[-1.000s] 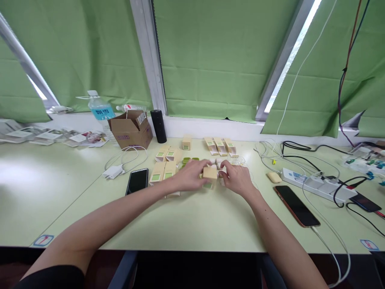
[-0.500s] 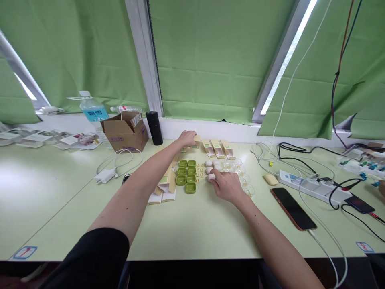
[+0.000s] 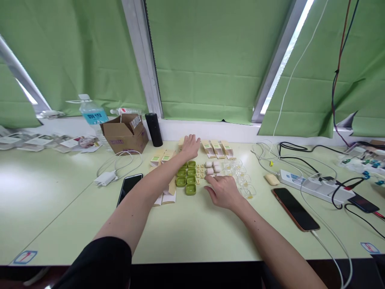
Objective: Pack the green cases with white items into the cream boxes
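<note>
My left hand (image 3: 190, 147) reaches to the back of the rows, its fingers stretched over small cream cardboard sleeves that it partly hides. More of these cream sleeves (image 3: 217, 149) stand just to its right, and others lie under and left of my forearm. My right hand (image 3: 223, 191) is open, index finger and thumb apart, close to several pale pink cylindrical pieces (image 3: 209, 171). Left of them are tiny yellowish pieces (image 3: 197, 171) and small green square trays (image 3: 190, 189) in two columns. Clear plastic cups (image 3: 245, 178) stand right of the pink pieces.
A black phone (image 3: 129, 186) lies beside my left forearm, another phone (image 3: 296, 209) on the right with a cable. Behind it are a power strip (image 3: 313, 188) and tangled cords. A cardboard box (image 3: 124, 134), black cylinder (image 3: 154, 130) and water bottle (image 3: 93, 112) stand along the back.
My right hand has drawn back slightly from the front pink piece, and its thumb and index finger have parted. The fingers of my left hand have spread out over the back sleeves.
</note>
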The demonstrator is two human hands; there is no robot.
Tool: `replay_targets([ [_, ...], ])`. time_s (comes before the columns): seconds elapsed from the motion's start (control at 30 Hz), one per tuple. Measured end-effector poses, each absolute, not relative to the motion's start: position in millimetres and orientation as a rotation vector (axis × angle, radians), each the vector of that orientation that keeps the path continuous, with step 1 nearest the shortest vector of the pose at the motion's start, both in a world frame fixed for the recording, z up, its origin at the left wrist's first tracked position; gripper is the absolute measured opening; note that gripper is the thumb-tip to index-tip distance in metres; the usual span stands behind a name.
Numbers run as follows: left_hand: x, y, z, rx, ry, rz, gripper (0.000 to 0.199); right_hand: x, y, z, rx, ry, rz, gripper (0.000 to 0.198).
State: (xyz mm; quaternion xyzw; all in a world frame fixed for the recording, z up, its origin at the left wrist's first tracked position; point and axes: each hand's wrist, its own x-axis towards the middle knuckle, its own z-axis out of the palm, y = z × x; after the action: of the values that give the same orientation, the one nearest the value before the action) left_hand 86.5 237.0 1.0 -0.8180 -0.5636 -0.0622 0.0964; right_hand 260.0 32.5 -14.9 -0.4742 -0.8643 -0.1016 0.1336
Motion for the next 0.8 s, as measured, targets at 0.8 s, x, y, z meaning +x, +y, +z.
replay_targets([
  [0.8, 110, 251, -27, -2.438, -2.095, -0.089, 0.06, 252, 28, -23, -1.258, -2.537, -0.269, 0.023],
])
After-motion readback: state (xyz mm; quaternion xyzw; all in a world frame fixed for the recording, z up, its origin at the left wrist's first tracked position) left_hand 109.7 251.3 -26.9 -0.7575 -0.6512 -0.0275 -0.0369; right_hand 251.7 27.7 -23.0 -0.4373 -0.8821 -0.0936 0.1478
